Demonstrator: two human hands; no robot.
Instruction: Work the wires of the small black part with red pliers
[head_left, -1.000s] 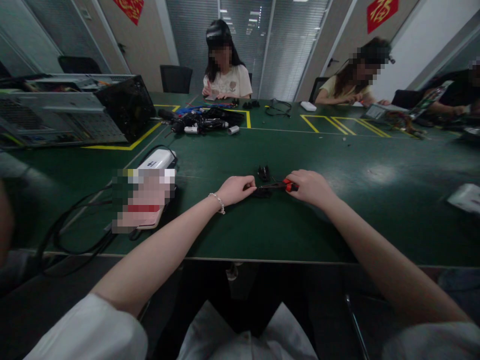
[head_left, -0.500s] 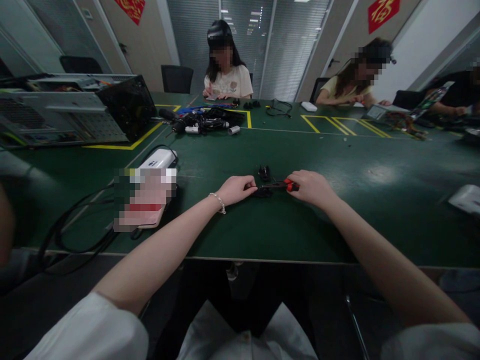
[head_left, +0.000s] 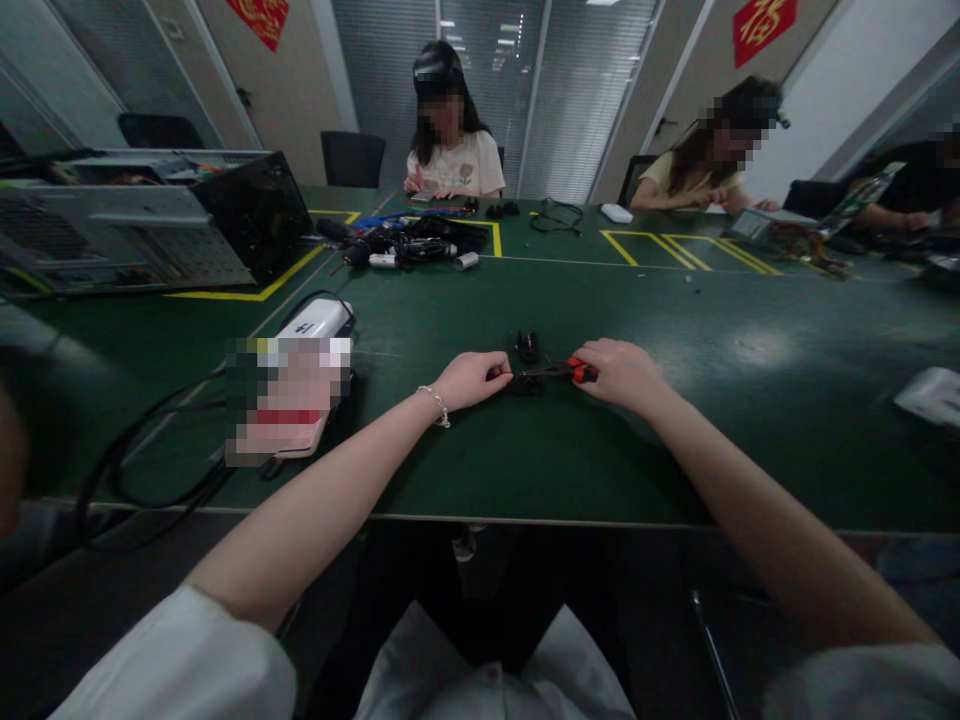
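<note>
Red-handled pliers (head_left: 579, 369) are gripped in my right hand (head_left: 624, 377), their dark jaws pointing left. The jaw tips reach close to the closed fingertips of my left hand (head_left: 474, 380). Those fingers pinch something small and dark, too small to make out; whether the jaws bite on it I cannot tell. Just under the tips, a black bundle (head_left: 527, 385) lies on the green table (head_left: 465, 470), partly hidden by my fingers. Behind it sits a second small black coiled bundle (head_left: 527, 346), touched by neither hand.
Left of my forearm lie a pinkish phone-like object (head_left: 289, 420), a white device (head_left: 319, 318) and looped black cables (head_left: 112, 480). An opened computer case (head_left: 135, 225) stands far left. Tangled cables (head_left: 412, 240) lie at the back. Several people sit around the table; a white device (head_left: 930, 395) is far right.
Almost nothing differs. Both hands and the pliers keep their places over the black bundle; the whole view has shifted very slightly.
</note>
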